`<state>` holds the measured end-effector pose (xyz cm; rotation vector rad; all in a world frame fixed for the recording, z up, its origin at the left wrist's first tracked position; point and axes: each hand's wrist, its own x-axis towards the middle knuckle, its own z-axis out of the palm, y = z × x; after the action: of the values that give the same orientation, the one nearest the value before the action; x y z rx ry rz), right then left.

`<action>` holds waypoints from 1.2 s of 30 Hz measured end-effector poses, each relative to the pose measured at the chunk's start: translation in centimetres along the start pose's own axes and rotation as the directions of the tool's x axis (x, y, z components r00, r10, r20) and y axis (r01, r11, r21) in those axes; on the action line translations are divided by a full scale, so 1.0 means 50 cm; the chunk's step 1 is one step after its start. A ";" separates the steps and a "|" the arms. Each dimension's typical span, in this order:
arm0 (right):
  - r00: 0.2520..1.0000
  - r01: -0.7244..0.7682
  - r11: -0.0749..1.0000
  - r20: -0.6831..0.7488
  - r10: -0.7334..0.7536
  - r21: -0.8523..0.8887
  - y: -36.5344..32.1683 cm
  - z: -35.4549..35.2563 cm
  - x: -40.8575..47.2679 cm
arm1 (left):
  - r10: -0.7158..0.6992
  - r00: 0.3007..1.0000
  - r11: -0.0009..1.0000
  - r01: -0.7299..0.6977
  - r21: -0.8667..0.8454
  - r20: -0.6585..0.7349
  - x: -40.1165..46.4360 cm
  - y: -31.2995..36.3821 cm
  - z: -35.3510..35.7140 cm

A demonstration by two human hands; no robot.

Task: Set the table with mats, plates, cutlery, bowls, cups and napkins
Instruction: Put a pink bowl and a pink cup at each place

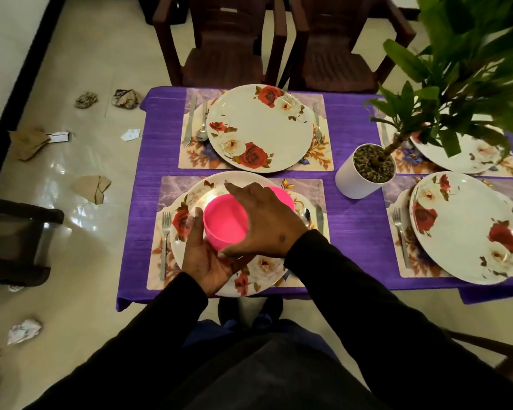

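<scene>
Holding pink bowls (225, 223), two hands (261, 223), four plates (259, 128), four mats (190, 161)

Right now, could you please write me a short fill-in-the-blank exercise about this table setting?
1. Both hands, left and right, hold a ____ bowl.
2. The bowl is above the near ____.
3. The tablecloth is ____.
4. The plant pot is ____.

Missing words: pink; plate; purple; white
</scene>
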<state>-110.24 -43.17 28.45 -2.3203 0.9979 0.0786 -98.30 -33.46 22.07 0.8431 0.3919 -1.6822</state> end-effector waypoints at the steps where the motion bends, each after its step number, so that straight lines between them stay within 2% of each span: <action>1: 1.000 -0.017 1.000 -0.019 0.017 0.015 0.001 -0.001 -0.006 | -0.009 1.000 1.000 0.009 0.013 0.013 0.002 -0.001 0.002; 6: 0.990 -0.085 0.992 -0.104 0.094 0.090 0.008 -0.019 -0.047 | -0.069 0.992 0.995 0.061 0.080 0.102 0.004 -0.014 0.019; 12: 0.980 -0.141 0.976 -0.119 0.161 0.163 0.051 -0.057 -0.102 | -0.145 0.974 0.989 0.136 0.064 0.175 0.014 -0.064 0.059; 16: 0.974 -0.134 0.951 -0.142 0.179 0.280 0.106 -0.097 -0.154 | -0.148 0.977 0.985 0.133 0.106 0.155 0.016 -0.130 0.107; 23: 0.962 -0.146 0.929 -0.171 0.213 0.339 0.266 -0.187 -0.279 | -0.112 0.985 0.971 0.080 0.224 0.133 0.070 -0.315 0.227; 29: 0.948 -0.148 0.905 -0.202 0.244 0.399 0.448 -0.251 -0.399 | -0.190 0.980 0.944 0.167 0.286 0.056 0.131 -0.488 0.328; 33: 0.923 -0.184 0.879 -0.229 0.309 0.440 0.549 -0.261 -0.444 | -0.170 0.985 0.924 0.170 0.343 -0.029 0.178 -0.569 0.380; 36: 0.910 -0.180 0.820 -0.224 0.349 0.544 0.604 -0.262 -0.457 | -0.155 0.986 0.929 0.167 0.331 -0.062 0.203 -0.604 0.402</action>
<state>-149.32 -51.91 30.21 -1.7156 1.3166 -0.4159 -134.12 -44.96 23.48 1.1163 0.2023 -1.9216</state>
